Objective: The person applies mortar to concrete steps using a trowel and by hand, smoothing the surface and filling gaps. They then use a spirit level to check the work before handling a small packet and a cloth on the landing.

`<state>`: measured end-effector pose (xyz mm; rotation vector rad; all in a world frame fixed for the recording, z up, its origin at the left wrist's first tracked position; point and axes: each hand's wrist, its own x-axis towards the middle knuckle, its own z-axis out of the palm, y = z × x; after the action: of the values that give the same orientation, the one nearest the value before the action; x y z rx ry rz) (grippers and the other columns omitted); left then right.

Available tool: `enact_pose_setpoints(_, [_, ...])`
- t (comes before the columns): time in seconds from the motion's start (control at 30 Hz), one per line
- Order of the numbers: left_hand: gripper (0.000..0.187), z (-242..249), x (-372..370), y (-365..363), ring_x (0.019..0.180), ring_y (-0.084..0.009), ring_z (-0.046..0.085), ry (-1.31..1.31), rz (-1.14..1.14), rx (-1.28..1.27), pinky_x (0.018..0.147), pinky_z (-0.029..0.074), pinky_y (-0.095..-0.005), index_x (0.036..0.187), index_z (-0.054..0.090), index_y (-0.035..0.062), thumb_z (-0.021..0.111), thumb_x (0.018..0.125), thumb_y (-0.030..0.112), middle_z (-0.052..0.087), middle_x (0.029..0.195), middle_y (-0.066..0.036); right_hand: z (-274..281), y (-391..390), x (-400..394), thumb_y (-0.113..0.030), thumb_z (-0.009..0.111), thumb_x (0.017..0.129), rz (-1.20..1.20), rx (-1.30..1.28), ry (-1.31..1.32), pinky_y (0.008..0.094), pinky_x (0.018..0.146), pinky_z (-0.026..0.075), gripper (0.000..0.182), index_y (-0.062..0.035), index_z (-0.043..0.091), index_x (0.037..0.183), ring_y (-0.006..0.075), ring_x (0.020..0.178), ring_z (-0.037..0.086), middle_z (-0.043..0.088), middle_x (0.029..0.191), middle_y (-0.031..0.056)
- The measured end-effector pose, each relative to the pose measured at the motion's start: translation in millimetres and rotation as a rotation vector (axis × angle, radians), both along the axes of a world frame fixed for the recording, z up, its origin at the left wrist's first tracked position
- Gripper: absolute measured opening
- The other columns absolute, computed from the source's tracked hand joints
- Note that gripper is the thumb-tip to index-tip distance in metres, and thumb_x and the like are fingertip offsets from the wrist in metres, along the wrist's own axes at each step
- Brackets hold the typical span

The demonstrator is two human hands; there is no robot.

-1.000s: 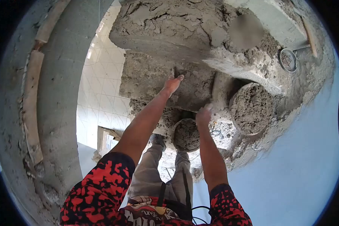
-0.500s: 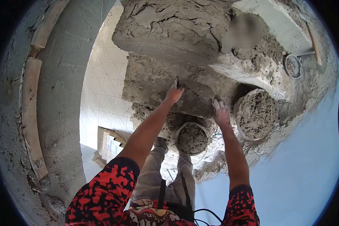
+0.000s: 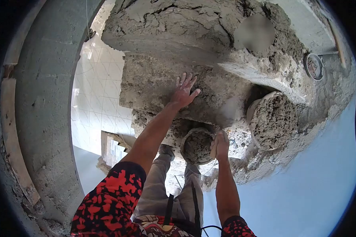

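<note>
**Mortar pressed onto the step face, trowel hand back at the bucket**

Left hand (image 3: pixel 183 93) spread wide, fingers splayed, palm flat against the wet mortar face (image 3: pixel 162 85) of the rough step, gripping nothing. Right hand (image 3: pixel 220 143) lowered beside the rim of the near mortar bucket (image 3: pixel 197 146), closed around what looks like a pale tool handle; blade not made out, so hard to say which tool. Near bucket standing just below the pressed patch, full of grey mix, between the two arms. Second, larger bucket (image 3: pixel 273 120) off to the right, also heaped with mix, tipped toward the camera. Cracked, thick mortar bed (image 3: pixel 174 23) across the top of the step above the left hand. White tiled wall (image 3: pixel 95 91) showing to the left, beyond a grey concrete column (image 3: pixel 43 102). Small round tin (image 3: pixel 314 66) lying on the sandy ledge at far right.

Judged step: filling and patting down the vertical face, mid-way, with the surface still lumpy and unsmoothed. Next move likely calls for loading fresh mix from the near bucket, carrying it up to the bare patch beside the left palm, and keeping that palm braced so the soft layer does not slump.
</note>
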<state>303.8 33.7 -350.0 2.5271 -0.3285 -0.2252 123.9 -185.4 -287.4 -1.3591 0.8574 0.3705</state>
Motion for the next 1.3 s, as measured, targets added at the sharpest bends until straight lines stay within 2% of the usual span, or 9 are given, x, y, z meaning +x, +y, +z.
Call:
enact_pose_setpoints(0.07, [0.066,-4.8,-9.1,-3.6,0.135,-0.0305,0.010,-0.066,0.021,-0.066,0.110,0.006,-0.0467,0.138,0.027,0.0114,0.037,0.088,0.053,0.020,0.145,-0.012,-0.5,7.4,-10.3,-0.027,0.046,0.092,0.213,-0.148,-0.012,0.0234,0.039,0.039,0.020,-0.0083,0.051,0.097,0.0084,0.045,0.046,0.050,0.065,0.0006])
enact_pose_setpoints(0.23, [0.066,-9.2,-15.0,-11.1,0.135,-0.0311,0.012,-0.100,0.037,-0.147,0.109,0.005,-0.0497,0.138,0.028,0.0098,0.040,0.087,0.051,0.021,0.144,-0.013,-5.0,50.4,7.5,-0.024,0.047,0.091,0.042,-0.125,0.001,0.0270,0.042,0.042,0.025,-0.0059,0.051,0.106,0.0099,0.048,0.048,0.052,0.071,0.0035])
enact_pose_setpoints(0.53, [0.064,-7.4,-8.2,-34.3,0.132,-0.0330,0.020,-0.059,0.204,-0.230,0.107,0.013,-0.0484,0.134,0.035,0.0054,0.049,0.086,0.045,0.026,0.142,-0.016,-1.7,84.6,65.8,-0.030,0.050,0.089,0.246,0.065,-0.036,0.0276,0.040,0.042,0.035,-0.0022,0.047,0.111,0.0118,0.048,0.049,0.049,0.067,0.0039])
enact_pose_setpoints(0.73, [0.057,85.3,-41.8,-85.2,0.130,-0.0331,0.026,-0.039,0.256,-0.460,0.104,0.025,-0.0412,0.129,0.041,0.0017,0.054,0.086,0.037,0.030,0.139,-0.015,90.3,33.7,34.5,-0.027,0.047,0.090,0.287,0.140,-0.082,0.0266,0.039,0.041,0.025,-0.0049,0.050,0.100,0.0103,0.046,0.047,0.048,0.065,0.0013])
enact_pose_setpoints(1.0, [0.053,241.6,-87.3,-232.9,0.131,-0.0348,0.023,-0.075,0.117,-0.647,0.106,0.023,-0.0400,0.130,0.039,0.0003,0.053,0.086,0.028,0.028,0.140,-0.015,240.2,-95.5,-30.2,-0.022,0.046,0.091,0.173,0.055,-0.177,0.0240,0.043,0.041,0.022,-0.0071,0.050,0.107,0.0090,0.050,0.046,0.047,0.066,-0.0011])
enact_pose_setpoints(1.17, [0.055,294.5,-81.4,-315.1,0.130,-0.0327,0.025,-0.111,0.042,-0.918,0.107,0.022,-0.0366,0.134,0.031,0.0025,0.045,0.090,0.033,0.028,0.140,-0.016,285.1,-152.1,-30.2,-0.019,0.051,0.085,0.181,-0.475,-0.290,0.0268,0.049,0.045,0.030,-0.0029,0.051,0.111,0.0145,0.053,0.053,0.055,0.071,0.0055])
enact_pose_setpoints(1.2, [0.055,297.8,-79.5,-324.7,0.130,-0.0330,0.025,-0.120,0.021,-1.007,0.107,0.021,-0.0360,0.134,0.031,0.0024,0.042,0.092,0.035,0.028,0.140,-0.016,291.7,-152.9,-26.3,-0.018,0.051,0.083,0.225,-0.811,-0.240,0.0359,0.061,0.049,0.040,0.0006,0.048,0.118,0.0280,0.066,0.060,0.060,0.085,0.0176])
enact_pose_setpoints(1.23, [0.055,294.6,-77.8,-333.0,0.130,-0.0330,0.025,-0.119,0.027,-1.003,0.107,0.021,-0.0360,0.134,0.031,0.0024,0.042,0.092,0.035,0.028,0.140,-0.016,281.5,-156.9,-24.0,-0.018,0.051,0.083,0.230,-0.806,-0.238,0.0359,0.061,0.049,0.040,0.0006,0.048,0.118,0.0280,0.066,0.060,0.060,0.085,0.0176])
enact_pose_setpoints(1.3, [0.057,276.7,-69.7,-349.4,0.132,-0.0333,0.021,-0.033,0.138,-1.093,0.108,0.018,-0.0383,0.136,0.027,0.0010,0.035,0.093,0.038,0.024,0.141,-0.019,241.2,-168.4,-15.5,-0.020,0.049,0.084,0.295,-1.312,-0.484,0.0440,0.075,0.047,0.049,0.0029,0.041,0.126,0.0397,0.084,0.058,0.054,0.103,0.0279])
